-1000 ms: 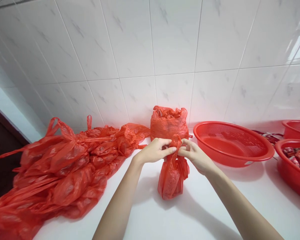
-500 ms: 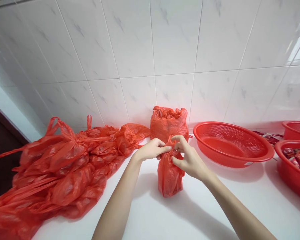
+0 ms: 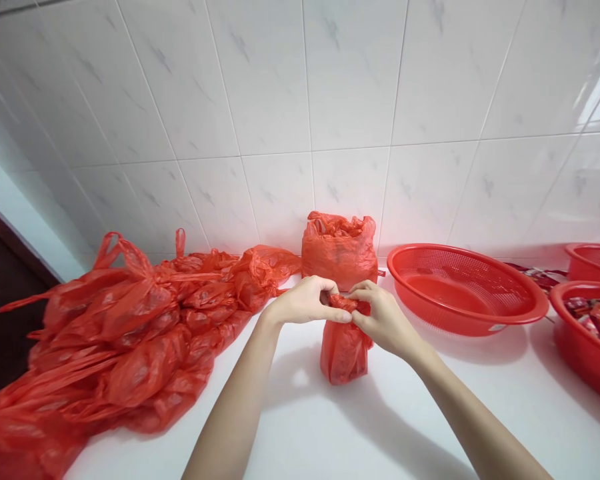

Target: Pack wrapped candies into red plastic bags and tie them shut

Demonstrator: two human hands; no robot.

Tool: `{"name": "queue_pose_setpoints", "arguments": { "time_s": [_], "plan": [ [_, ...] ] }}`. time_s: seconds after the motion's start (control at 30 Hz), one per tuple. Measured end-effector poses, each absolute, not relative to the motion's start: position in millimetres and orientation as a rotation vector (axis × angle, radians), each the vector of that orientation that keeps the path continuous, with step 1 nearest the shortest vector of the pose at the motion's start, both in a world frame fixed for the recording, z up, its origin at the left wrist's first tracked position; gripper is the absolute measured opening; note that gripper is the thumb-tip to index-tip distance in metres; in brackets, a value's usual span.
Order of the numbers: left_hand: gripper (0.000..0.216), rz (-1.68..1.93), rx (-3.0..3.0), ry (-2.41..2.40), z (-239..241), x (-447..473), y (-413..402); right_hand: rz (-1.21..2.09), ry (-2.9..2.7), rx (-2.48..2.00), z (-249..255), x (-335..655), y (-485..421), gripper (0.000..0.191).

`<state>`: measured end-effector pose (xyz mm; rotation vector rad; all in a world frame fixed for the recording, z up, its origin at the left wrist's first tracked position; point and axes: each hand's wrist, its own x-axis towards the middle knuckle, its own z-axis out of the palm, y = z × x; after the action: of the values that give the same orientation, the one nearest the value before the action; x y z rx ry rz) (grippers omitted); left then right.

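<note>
A filled red plastic bag (image 3: 345, 353) stands upright on the white table, its top gathered into a twisted neck. My left hand (image 3: 313, 301) pinches this neck from the left, thumb pointing across it. From the other side my right hand (image 3: 380, 317) grips the same neck, its thumb and fingertips closed on the plastic. Both hands' fingertips nearly meet there. The bag's contents are hidden by the plastic. Just behind the hands, against the tiled wall, stands a larger open red bag (image 3: 339, 250) with crumpled plastic in it.
A heap of tied red bags (image 3: 145, 333) covers the left of the white table (image 3: 300, 427). To the right sits a red mesh basket (image 3: 465, 293). Farther right, another red basket (image 3: 587, 340) holds small wrapped pieces, with one more red basket (image 3: 597, 263) behind it.
Both hands have closed in on the bag's neck. My right fingers, spread before, now pinch it beside my left thumb. The bag's loose top is bunched lower, and the bag has shifted slightly.
</note>
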<state>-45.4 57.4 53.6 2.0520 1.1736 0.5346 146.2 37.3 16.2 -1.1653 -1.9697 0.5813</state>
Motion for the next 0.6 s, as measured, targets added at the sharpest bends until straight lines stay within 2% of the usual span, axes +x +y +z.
{"name": "queue_pose_setpoints", "arguments": {
  "time_s": [0.1,0.3,0.4,0.6],
  "plan": [
    [0.034,0.556,2.120,1.218,54,-41,52,0.722,-1.924,-1.203,18,148,37,0.019],
    [0.012,0.610,2.194,1.214,54,-37,50,1.159,-1.689,-1.065,24,151,38,0.007],
    [0.006,0.624,2.192,1.199,53,-38,52,1.344,-1.690,-1.006,27,155,38,0.016],
    [0.001,0.679,2.181,1.159,52,-39,54,1.395,-1.599,-1.023,25,156,42,0.018]
  ]
}}
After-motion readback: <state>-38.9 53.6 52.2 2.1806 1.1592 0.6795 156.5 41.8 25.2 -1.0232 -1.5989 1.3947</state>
